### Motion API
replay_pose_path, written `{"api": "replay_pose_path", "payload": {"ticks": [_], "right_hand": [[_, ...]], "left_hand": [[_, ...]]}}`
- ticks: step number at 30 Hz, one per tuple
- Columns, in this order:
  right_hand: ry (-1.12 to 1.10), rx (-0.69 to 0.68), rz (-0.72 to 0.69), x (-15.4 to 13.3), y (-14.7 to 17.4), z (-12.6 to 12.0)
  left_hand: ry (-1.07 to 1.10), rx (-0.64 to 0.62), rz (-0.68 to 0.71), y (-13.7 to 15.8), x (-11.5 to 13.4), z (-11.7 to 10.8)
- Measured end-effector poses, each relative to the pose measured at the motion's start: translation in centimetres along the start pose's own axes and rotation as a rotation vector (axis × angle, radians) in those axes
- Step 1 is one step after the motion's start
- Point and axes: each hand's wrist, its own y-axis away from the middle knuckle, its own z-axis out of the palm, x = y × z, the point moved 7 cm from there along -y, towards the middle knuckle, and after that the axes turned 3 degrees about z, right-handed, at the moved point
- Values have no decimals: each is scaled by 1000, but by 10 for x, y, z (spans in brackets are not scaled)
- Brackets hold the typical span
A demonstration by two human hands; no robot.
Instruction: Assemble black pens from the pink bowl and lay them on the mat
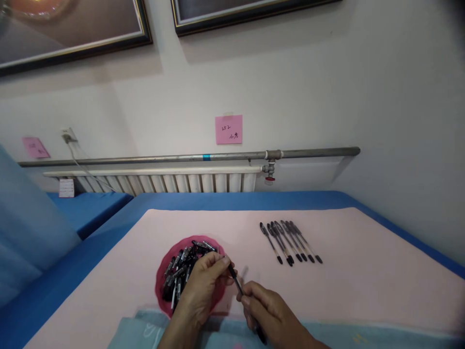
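A dark pen (pixel 238 283) slants between my two hands, in front of the bowl. My left hand (pixel 207 281) pinches its upper end between thumb and fingers. Lower down, my right hand (pixel 267 308) is closed round the barrel, and a black end pokes out below the palm. Behind my left hand stands a pink scalloped bowl (pixel 159 286), filled with black and clear pen parts (pixel 181 264); my left hand and forearm hide some of them. To the right, several pens (pixel 288 242) with black ends lie side by side in a slanted row.
A pink sheet (pixel 363 281) covers the blue bed (pixel 240 199). Light blue cloth (pixel 348 337) lies along the near edge. At the wall are a white radiator (pixel 196 182), a metal pipe (pixel 163 159) and a red-handled valve (pixel 270 179). A blue curtain (pixel 29 232) hangs at left.
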Motion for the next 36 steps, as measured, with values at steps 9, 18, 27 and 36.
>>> {"api": "replay_pose_path", "payload": {"ticks": [9,18,27,36], "right_hand": [[-233,-80,132,12,-1,7],[-326,129,194,8,-3,-15],[-273,158,217,18,-9,-22],[-249,151,214,17,-9,-19]], "left_hand": [[61,-9,-4,3,5,4],[-325,316,199,3,48,-55],[-1142,586,168,4,75,-112],[-1335,481,168,11,68,-93]]}}
